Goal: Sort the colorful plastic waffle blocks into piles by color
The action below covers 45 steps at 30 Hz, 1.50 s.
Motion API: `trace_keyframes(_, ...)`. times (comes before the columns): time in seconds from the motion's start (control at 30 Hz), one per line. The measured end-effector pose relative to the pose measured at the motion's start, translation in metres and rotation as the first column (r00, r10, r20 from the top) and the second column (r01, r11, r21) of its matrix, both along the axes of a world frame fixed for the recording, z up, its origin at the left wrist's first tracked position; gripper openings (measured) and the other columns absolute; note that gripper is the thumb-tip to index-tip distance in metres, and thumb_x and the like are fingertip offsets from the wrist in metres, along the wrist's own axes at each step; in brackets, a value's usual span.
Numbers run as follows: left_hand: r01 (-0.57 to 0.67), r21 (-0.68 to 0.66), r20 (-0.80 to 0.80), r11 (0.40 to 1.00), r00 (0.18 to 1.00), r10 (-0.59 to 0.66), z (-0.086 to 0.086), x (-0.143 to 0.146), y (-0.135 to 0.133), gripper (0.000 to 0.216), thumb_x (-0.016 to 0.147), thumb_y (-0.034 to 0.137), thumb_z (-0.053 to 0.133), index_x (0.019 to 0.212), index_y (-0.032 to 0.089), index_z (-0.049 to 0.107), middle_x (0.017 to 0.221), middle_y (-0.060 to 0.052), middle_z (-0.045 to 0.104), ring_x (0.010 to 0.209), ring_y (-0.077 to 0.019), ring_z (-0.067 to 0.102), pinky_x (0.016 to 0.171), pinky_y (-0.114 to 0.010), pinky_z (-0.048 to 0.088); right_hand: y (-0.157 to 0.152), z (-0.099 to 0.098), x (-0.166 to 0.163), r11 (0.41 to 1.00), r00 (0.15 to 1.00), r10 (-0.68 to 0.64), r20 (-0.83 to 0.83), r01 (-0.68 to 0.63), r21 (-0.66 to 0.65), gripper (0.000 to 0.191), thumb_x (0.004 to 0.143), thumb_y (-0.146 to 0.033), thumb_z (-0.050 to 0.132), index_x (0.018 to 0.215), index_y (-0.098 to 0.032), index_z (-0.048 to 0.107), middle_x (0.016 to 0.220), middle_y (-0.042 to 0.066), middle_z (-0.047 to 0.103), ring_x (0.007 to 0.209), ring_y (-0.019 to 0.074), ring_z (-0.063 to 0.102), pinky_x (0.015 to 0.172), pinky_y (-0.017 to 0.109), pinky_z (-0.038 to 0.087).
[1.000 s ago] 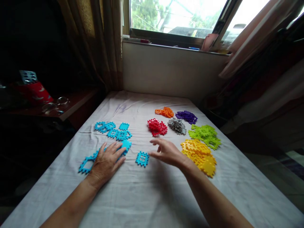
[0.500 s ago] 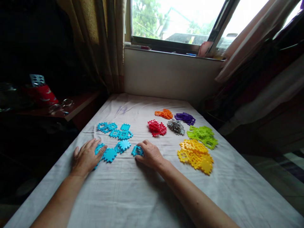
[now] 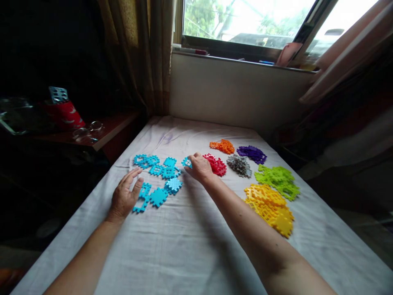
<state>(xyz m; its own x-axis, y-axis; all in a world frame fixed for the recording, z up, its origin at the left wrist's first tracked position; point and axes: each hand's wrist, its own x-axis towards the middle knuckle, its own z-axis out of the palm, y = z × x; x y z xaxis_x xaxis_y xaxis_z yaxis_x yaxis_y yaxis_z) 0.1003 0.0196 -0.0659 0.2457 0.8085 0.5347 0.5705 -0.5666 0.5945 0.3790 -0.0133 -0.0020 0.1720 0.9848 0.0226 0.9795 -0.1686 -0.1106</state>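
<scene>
Flat toothed plastic tiles lie sorted by colour on a white sheet (image 3: 184,246). My right hand (image 3: 201,167) is closed on a blue tile (image 3: 186,162), holding it at the right end of the far blue tile cluster (image 3: 158,167). My left hand (image 3: 125,196) lies flat and open on the sheet, fingers spread, touching the near blue tiles (image 3: 156,196). Just right of my right hand sits the red pile (image 3: 217,164).
Orange (image 3: 222,146), purple (image 3: 251,153), grey (image 3: 239,164), green (image 3: 278,179) and yellow (image 3: 272,207) piles fill the right side. A wall and window sill (image 3: 233,61) close the far end. A dark side table (image 3: 92,133) with a red container stands left.
My right hand picked up the single blue tile and carried it away from me to the far blue cluster. My left hand shifted slightly, fingers opening beside the near blue tiles.
</scene>
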Motion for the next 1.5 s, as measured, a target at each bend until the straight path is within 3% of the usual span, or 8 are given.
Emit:
trace_keyframes(0.27, -0.124, 0.041, -0.005, 0.991, 0.992, 0.125, -0.001, -0.015, 0.014, 0.049, 0.094, 0.055, 0.04, 0.115, 0.019, 0.065, 0.123, -0.011, 0.071, 0.117, -0.025, 0.065, 0.105, -0.04, 0.049, 0.04, -0.014, 0.001, 0.994, 0.995, -0.1, -0.013, 0.099, -0.054, 0.034, 0.097, -0.038, 0.054, 0.124, -0.02, 0.063, 0.124, 0.016, 0.059, 0.107, 0.0254, 0.065, 0.088, 0.034, 0.051)
trace_keyframes(0.4, -0.138, 0.073, -0.06, 0.988, 0.988, 0.142, -0.008, -0.018, 0.019, 0.049, 0.094, 0.054, 0.039, 0.116, 0.018, 0.065, 0.123, -0.012, 0.07, 0.117, -0.0255, 0.064, 0.105, -0.041, 0.048, 0.036, -0.02, -0.007, 0.997, 0.997, -0.067, -0.032, 0.068, 0.041, 0.032, 0.099, -0.033, 0.047, 0.121, -0.02, 0.065, 0.131, 0.015, 0.058, 0.115, 0.0259, 0.059, 0.092, 0.035, 0.049)
trace_keyframes(0.57, -0.197, 0.009, -0.337, 0.98, 0.922, 0.188, -0.009, -0.012, 0.045, 0.055, 0.093, 0.053, 0.039, 0.133, 0.021, 0.059, 0.145, -0.014, 0.056, 0.136, -0.0303, 0.049, 0.115, -0.051, 0.034, 0.033, -0.038, -0.035, 0.981, 0.982, 0.156, -0.103, -0.142, 0.13, 0.041, 0.1, -0.041, 0.043, 0.133, -0.023, 0.059, 0.139, 0.011, 0.057, 0.125, 0.026, 0.051, 0.103, 0.039, 0.041)
trace_keyframes(0.83, -0.206, -0.213, -0.639, 0.955, 0.768, 0.023, 0.007, 0.025, 0.094, 0.061, 0.092, 0.06, 0.039, 0.142, 0.029, 0.053, 0.156, -0.012, 0.043, 0.144, -0.034, 0.037, 0.116, -0.065, 0.021, 0.017, -0.056, -0.057, 0.978, 0.973, 0.178, -0.149, -0.157, 0.14, 0.039, 0.099, -0.051, 0.045, 0.121, -0.027, 0.066, 0.138, 0.01, 0.056, 0.124, 0.0259, 0.051, 0.101, 0.041, 0.04)
trace_keyframes(1.07, -0.026, -0.163, -0.398, 0.986, 0.917, -0.041, -0.004, 0.016, 0.059, 0.05, 0.087, 0.061, 0.044, 0.113, 0.027, 0.071, 0.137, -0.009, 0.064, 0.13, -0.0301, 0.055, 0.116, -0.056, 0.031, -0.008, -0.061, -0.049, 0.95, 0.906, 0.252, -0.34, -0.165, 0.264, 0.032, 0.098, -0.037, 0.051, 0.122, -0.025, 0.067, 0.131, 0.007, 0.065, 0.121, 0.0211, 0.058, 0.104, 0.036, 0.043)
trace_keyframes(1.2, -0.002, -0.19, -0.087, 0.982, 0.996, -0.015, -0.003, -0.008, 0.048, 0.054, 0.085, 0.067, 0.043, 0.106, 0.025, 0.072, 0.113, -0.006, 0.075, 0.109, -0.0258, 0.068, 0.096, -0.037, 0.053, -0.017, -0.059, -0.023, 0.962, 0.857, 0.098, -0.506, 0.049, 0.27, 0.028, 0.094, -0.023, 0.052, 0.115, -0.024, 0.071, 0.119, 0.004, 0.072, 0.106, 0.0169, 0.066, 0.097, 0.029, 0.048)
trace_keyframes(1.33, -0.161, -0.213, 0.212, 0.964, 0.955, 0.206, -0.008, -0.024, 0.054, 0.055, 0.083, 0.069, 0.046, 0.096, 0.021, 0.071, 0.098, -0.008, 0.076, 0.094, -0.0243, 0.071, 0.085, -0.034, 0.057, -0.027, -0.046, -0.006, 0.987, 0.858, -0.053, -0.511, 0.122, 0.103, 0.023, 0.09, -0.024, 0.06, 0.107, -0.025, 0.075, 0.104, 0.003, 0.075, 0.087, 0.0167, 0.068, 0.085, 0.028, 0.05)
trace_keyframes(1.5, -0.103, -0.325, 0.41, 0.94, 0.881, 0.238, -0.012, -0.024, 0.056, 0.057, 0.079, 0.072, 0.052, 0.089, 0.019, 0.07, 0.093, -0.008, 0.075, 0.083, -0.0204, 0.071, 0.082, -0.033, 0.059, -0.034, -0.031, -0.019, 0.996, 0.897, 0.09, -0.433, -0.072, 0.059, 0.042, 0.083, -0.039, 0.072, 0.122, -0.026, 0.07, 0.115, 0.007, 0.07, 0.1, 0.0198, 0.065, 0.088, 0.029, 0.047)
